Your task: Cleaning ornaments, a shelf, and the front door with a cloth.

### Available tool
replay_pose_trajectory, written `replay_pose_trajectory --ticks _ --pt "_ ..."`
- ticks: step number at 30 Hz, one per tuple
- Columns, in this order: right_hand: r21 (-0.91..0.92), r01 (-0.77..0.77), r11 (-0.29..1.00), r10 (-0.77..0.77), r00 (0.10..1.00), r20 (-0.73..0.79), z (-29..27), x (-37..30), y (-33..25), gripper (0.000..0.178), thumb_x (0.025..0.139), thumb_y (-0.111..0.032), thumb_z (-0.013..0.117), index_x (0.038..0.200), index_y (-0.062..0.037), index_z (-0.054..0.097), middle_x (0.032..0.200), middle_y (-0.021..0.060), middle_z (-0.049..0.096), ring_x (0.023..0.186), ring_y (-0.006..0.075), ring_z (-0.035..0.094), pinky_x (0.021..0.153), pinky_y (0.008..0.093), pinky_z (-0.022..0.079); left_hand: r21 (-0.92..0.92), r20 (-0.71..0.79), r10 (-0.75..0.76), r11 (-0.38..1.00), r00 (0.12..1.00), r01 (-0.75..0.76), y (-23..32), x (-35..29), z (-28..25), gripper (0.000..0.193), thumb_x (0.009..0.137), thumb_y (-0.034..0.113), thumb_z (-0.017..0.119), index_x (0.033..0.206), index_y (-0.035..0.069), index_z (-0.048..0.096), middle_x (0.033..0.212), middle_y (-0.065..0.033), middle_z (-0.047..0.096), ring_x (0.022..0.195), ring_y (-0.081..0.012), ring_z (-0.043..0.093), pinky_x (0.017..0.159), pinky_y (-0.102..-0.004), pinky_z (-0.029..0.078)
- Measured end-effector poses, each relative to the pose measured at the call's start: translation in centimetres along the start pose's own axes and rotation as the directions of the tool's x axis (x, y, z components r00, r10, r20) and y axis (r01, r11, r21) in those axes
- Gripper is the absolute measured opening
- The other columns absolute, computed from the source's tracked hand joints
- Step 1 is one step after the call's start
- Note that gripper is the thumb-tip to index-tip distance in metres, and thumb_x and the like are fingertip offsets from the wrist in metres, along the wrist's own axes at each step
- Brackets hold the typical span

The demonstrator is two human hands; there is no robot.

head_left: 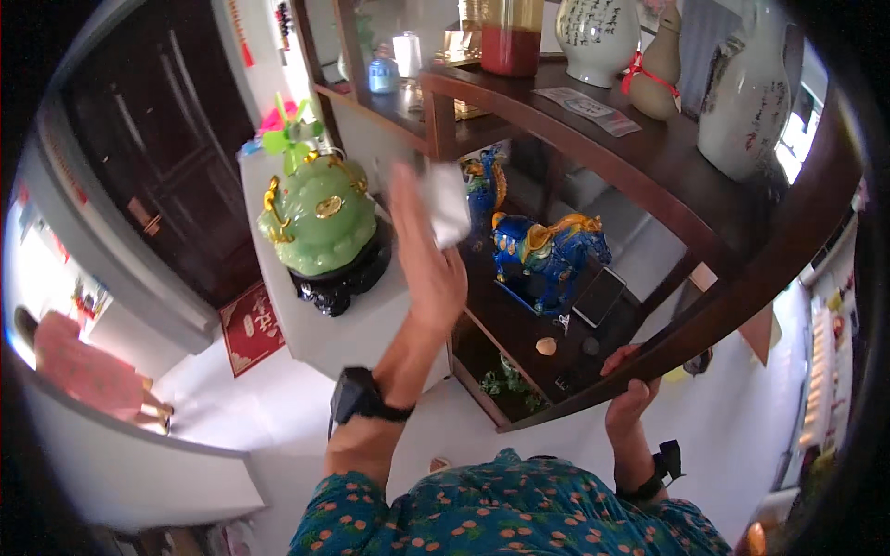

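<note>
My left hand (430,269) is raised, its fingers pointing up and blurred by motion. A white cloth or tissue (451,208) is in it, close to an upright of the dark wooden display shelf (732,313). Beside this hand, on the left, a green ornamental pot (324,232) with gold handles stands on a black base. My right hand (630,394) is closed around the shelf's curved front edge. Near it on the lower board are a blue glazed horse figurine (552,255), a phone-like dark slab (599,296) and a small tan object (546,346).
White vases (746,120), a gourd (656,79) with a red ribbon and a jar of red contents (511,46) stand on the upper board. A second horse figurine (484,185) is behind the left hand. At far left, a person in pink (79,366) is near a dark door (153,139).
</note>
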State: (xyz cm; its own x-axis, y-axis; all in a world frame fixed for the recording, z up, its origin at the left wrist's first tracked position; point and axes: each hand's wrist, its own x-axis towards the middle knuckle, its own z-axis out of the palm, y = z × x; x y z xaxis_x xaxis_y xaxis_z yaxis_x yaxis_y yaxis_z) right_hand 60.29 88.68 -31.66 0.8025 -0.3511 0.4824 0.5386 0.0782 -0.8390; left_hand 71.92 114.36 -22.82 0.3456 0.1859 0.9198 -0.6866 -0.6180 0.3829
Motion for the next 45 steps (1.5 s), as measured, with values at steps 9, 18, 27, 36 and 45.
replay_pose_trajectory --ticks 9,18,27,36,45 --pt "0.083 0.072 0.994 -0.06 0.988 -0.14 0.8 -0.8 0.7 0.043 0.076 -0.033 0.053 0.099 0.0034 0.051 0.079 0.0132 0.054 0.062 0.021 0.053 0.053 0.0329 0.045 -0.031 -0.094 0.072 0.997 0.993 -0.075 -6.1 7.2 5.8 0.07 0.074 -0.02 0.039 0.14 0.001 0.03 0.146 -0.0249 0.025 0.134 -0.0409 0.027 0.109 -0.043 0.025" --pt "-0.027 -0.005 1.0 0.0 0.982 -0.187 1.7 -0.9 0.4 0.053 0.073 -0.051 0.052 0.093 -0.0019 0.049 0.069 0.0093 0.051 0.056 0.018 0.051 0.05 0.0296 0.042 0.231 0.167 -0.016 0.973 0.986 -0.024 -10.7 -3.0 6.1 0.054 0.082 -0.009 0.039 0.134 0.008 0.044 0.147 -0.0267 0.019 0.137 -0.0438 0.018 0.111 -0.0465 0.021" --pt "-0.064 0.017 0.998 -0.024 0.993 -0.114 1.4 -0.3 0.1 0.06 0.074 -0.058 0.051 0.095 -0.0017 0.049 0.069 0.0079 0.052 0.058 0.016 0.052 0.051 0.0274 0.041 0.113 0.159 -0.245 0.967 0.957 0.229 -13.5 -14.4 7.3 0.075 0.071 -0.023 0.035 0.137 0.013 0.044 0.15 -0.0261 0.013 0.135 -0.0462 0.022 0.105 -0.0422 0.031" --pt "-0.059 0.013 0.998 -0.02 0.993 -0.112 0.9 -1.1 0.2 0.055 0.075 -0.052 0.05 0.096 -0.0016 0.049 0.071 0.0091 0.052 0.059 0.017 0.052 0.052 0.0281 0.041 0.323 0.318 -0.285 0.929 0.904 0.179 -12.3 -17.8 6.5 0.048 0.084 -0.007 0.043 0.129 0.008 0.05 0.147 -0.0312 0.013 0.132 -0.0479 0.026 0.107 -0.044 0.031" --pt "0.08 0.041 0.996 -0.034 0.996 -0.087 0.2 -0.5 0.6 0.044 0.07 -0.03 0.053 0.099 0.0027 0.053 0.075 0.0118 0.054 0.062 0.0193 0.053 0.054 0.0318 0.044 0.277 0.488 -0.426 0.904 0.762 0.327 -11.8 -21.7 5.1 0.052 0.081 -0.009 0.047 0.132 -0.001 0.043 0.15 -0.0245 0.011 0.136 -0.0408 0.021 0.109 -0.0408 0.027"
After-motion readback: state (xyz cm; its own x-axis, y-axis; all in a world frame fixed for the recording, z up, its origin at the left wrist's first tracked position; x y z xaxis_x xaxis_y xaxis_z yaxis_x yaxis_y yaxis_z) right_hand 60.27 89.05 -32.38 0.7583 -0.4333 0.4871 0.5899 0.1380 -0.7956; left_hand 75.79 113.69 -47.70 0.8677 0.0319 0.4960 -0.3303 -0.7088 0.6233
